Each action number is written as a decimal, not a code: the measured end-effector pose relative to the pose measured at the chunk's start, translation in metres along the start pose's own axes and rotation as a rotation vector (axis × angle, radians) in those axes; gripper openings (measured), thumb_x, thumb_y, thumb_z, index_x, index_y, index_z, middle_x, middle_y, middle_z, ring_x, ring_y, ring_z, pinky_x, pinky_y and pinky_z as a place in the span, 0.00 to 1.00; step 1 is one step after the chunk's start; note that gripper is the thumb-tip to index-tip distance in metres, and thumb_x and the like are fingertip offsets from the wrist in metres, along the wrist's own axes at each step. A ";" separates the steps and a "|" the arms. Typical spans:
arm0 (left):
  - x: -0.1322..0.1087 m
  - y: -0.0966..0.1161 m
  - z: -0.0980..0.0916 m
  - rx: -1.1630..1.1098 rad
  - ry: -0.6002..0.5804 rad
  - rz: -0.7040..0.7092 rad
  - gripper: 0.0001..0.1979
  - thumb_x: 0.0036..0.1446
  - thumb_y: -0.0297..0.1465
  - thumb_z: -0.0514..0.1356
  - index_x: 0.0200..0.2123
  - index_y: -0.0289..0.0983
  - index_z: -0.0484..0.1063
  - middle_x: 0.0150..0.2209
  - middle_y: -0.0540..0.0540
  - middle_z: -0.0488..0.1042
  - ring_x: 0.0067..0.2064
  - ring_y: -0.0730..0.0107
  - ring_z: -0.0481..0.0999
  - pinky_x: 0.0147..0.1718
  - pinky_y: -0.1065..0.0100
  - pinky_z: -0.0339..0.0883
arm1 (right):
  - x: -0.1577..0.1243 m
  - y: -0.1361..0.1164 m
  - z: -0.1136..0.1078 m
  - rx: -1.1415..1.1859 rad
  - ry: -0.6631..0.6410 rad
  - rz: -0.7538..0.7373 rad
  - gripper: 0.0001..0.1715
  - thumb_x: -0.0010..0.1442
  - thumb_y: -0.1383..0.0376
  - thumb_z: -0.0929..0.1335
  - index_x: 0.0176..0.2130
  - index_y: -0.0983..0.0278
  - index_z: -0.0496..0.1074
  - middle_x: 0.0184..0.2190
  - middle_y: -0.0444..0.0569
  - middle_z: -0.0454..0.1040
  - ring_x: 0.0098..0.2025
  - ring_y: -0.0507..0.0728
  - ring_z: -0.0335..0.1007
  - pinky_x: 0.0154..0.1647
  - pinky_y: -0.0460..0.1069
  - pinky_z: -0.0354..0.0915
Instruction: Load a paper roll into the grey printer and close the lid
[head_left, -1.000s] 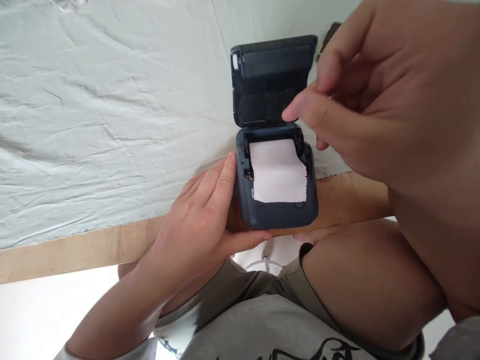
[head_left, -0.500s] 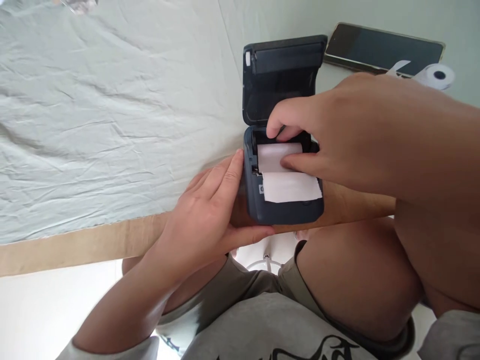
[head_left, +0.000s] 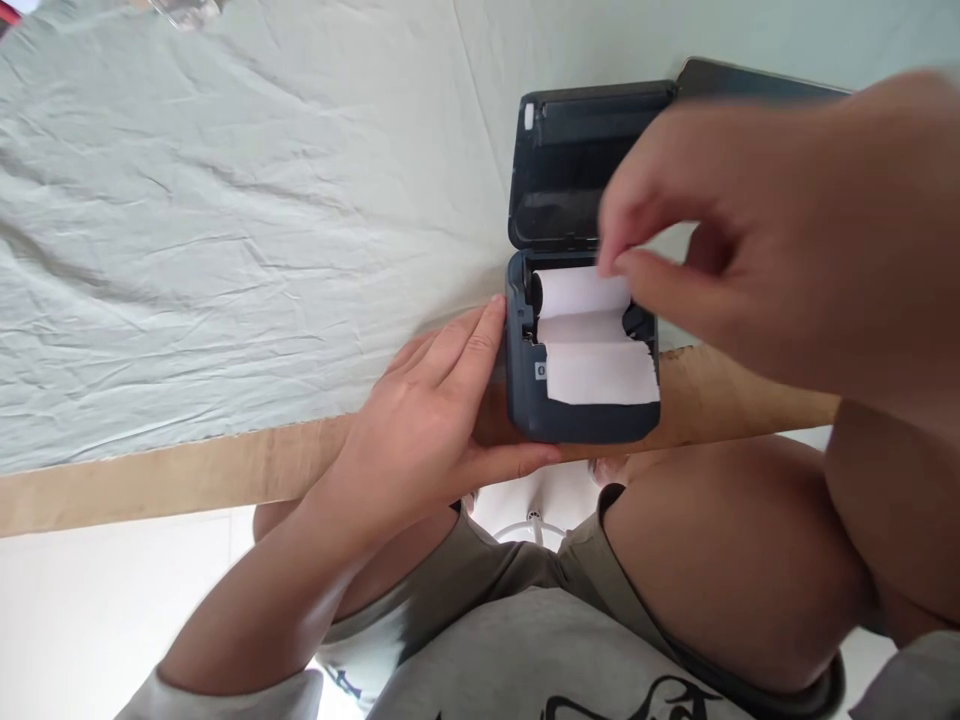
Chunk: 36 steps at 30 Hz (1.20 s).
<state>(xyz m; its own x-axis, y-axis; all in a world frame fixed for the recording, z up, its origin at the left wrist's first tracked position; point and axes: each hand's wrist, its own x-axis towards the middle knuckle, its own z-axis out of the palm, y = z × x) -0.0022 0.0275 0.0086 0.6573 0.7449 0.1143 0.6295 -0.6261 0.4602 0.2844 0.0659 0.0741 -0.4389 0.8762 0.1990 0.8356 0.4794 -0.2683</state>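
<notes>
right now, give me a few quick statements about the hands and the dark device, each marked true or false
1. The lid of the dark device is open. True.
2. The left hand is holding the lid. False: it lies against the side of the device, its thumb along the near edge.
3. White paper lies over the device's near part. True.
4. The right hand rests flat on the cloth. False: it is over the device, thumb and forefinger close together near the paper.
5. The cloth is wrinkled. True.
</notes>
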 end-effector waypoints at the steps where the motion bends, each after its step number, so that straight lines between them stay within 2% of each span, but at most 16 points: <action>1: 0.000 0.000 0.000 -0.002 0.001 0.001 0.57 0.74 0.60 0.70 0.88 0.33 0.51 0.83 0.26 0.69 0.82 0.36 0.73 0.79 0.44 0.71 | 0.000 0.000 -0.001 0.017 0.016 0.018 0.09 0.72 0.57 0.66 0.47 0.53 0.75 0.30 0.46 0.72 0.34 0.58 0.66 0.46 0.60 0.58; 3: 0.001 0.001 0.001 0.000 0.002 0.001 0.58 0.73 0.59 0.70 0.88 0.34 0.50 0.82 0.26 0.70 0.81 0.35 0.74 0.78 0.42 0.72 | 0.001 -0.004 -0.001 0.057 -0.008 0.037 0.08 0.71 0.57 0.66 0.45 0.55 0.73 0.30 0.46 0.72 0.35 0.58 0.67 0.49 0.61 0.60; 6: 0.000 0.002 0.002 0.022 0.006 -0.005 0.56 0.74 0.56 0.71 0.88 0.35 0.49 0.82 0.27 0.70 0.80 0.35 0.75 0.77 0.42 0.73 | 0.007 -0.015 0.000 0.057 -0.048 0.074 0.09 0.65 0.58 0.65 0.44 0.55 0.71 0.29 0.47 0.69 0.33 0.58 0.63 0.46 0.60 0.59; 9: -0.001 0.002 0.001 0.029 0.006 -0.001 0.55 0.74 0.55 0.71 0.88 0.36 0.50 0.82 0.28 0.69 0.80 0.37 0.75 0.77 0.43 0.74 | 0.012 -0.016 0.003 0.005 -0.126 0.102 0.11 0.63 0.58 0.67 0.45 0.54 0.76 0.31 0.48 0.72 0.35 0.60 0.66 0.44 0.60 0.60; 12: -0.001 0.002 0.001 0.019 -0.008 -0.019 0.57 0.73 0.56 0.72 0.89 0.39 0.48 0.83 0.30 0.69 0.80 0.35 0.75 0.77 0.42 0.74 | 0.013 -0.006 0.006 0.055 -0.214 0.103 0.12 0.62 0.58 0.70 0.46 0.53 0.79 0.31 0.46 0.77 0.37 0.60 0.73 0.42 0.59 0.62; 16: -0.002 0.001 0.001 0.007 0.000 -0.018 0.57 0.73 0.57 0.71 0.89 0.40 0.47 0.83 0.29 0.68 0.81 0.34 0.74 0.78 0.39 0.72 | 0.014 0.001 0.010 0.106 -0.209 0.080 0.10 0.61 0.60 0.70 0.43 0.54 0.79 0.27 0.45 0.76 0.39 0.61 0.77 0.42 0.59 0.63; 20: -0.002 0.000 0.002 0.018 -0.010 -0.036 0.58 0.72 0.59 0.71 0.89 0.41 0.48 0.84 0.29 0.68 0.81 0.33 0.73 0.78 0.38 0.72 | 0.015 -0.004 0.011 0.045 -0.167 0.106 0.11 0.59 0.59 0.70 0.43 0.53 0.78 0.23 0.44 0.72 0.33 0.61 0.73 0.39 0.59 0.61; 24: -0.003 0.001 0.002 0.026 0.010 0.006 0.57 0.75 0.58 0.69 0.89 0.36 0.47 0.84 0.26 0.67 0.82 0.36 0.73 0.79 0.42 0.72 | 0.014 -0.013 0.010 -0.068 -0.113 0.127 0.13 0.60 0.59 0.70 0.46 0.52 0.77 0.24 0.44 0.71 0.30 0.60 0.67 0.34 0.58 0.57; 28: -0.004 0.002 0.002 0.033 0.022 0.017 0.56 0.76 0.60 0.67 0.88 0.30 0.50 0.83 0.23 0.68 0.81 0.37 0.74 0.79 0.45 0.72 | 0.011 -0.019 0.011 -0.187 -0.132 0.174 0.17 0.64 0.58 0.69 0.53 0.52 0.78 0.29 0.48 0.75 0.32 0.62 0.66 0.33 0.58 0.54; 31: -0.004 0.003 0.001 0.030 0.014 0.004 0.56 0.77 0.60 0.66 0.88 0.30 0.51 0.83 0.23 0.68 0.81 0.36 0.73 0.80 0.43 0.71 | 0.013 -0.019 0.015 -0.179 -0.091 0.195 0.21 0.64 0.59 0.68 0.56 0.52 0.78 0.39 0.49 0.81 0.37 0.63 0.72 0.34 0.57 0.57; 34: -0.003 0.003 0.001 0.028 0.000 -0.014 0.55 0.77 0.61 0.65 0.89 0.34 0.49 0.84 0.26 0.67 0.82 0.36 0.72 0.79 0.41 0.71 | 0.018 -0.020 0.017 -0.168 -0.060 0.272 0.25 0.63 0.59 0.69 0.59 0.53 0.78 0.51 0.50 0.85 0.45 0.66 0.79 0.41 0.59 0.67; 36: -0.003 0.003 0.002 0.030 -0.013 -0.043 0.56 0.76 0.63 0.65 0.89 0.36 0.50 0.84 0.28 0.67 0.82 0.35 0.72 0.79 0.40 0.71 | 0.019 -0.021 0.014 -0.162 -0.081 0.332 0.28 0.63 0.57 0.70 0.62 0.52 0.78 0.52 0.51 0.85 0.47 0.69 0.81 0.50 0.65 0.72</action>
<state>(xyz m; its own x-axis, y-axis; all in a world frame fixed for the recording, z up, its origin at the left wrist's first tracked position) -0.0013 0.0233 0.0081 0.6348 0.7682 0.0834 0.6693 -0.6005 0.4374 0.2533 0.0735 0.0700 -0.1544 0.9868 0.0488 0.9753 0.1601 -0.1523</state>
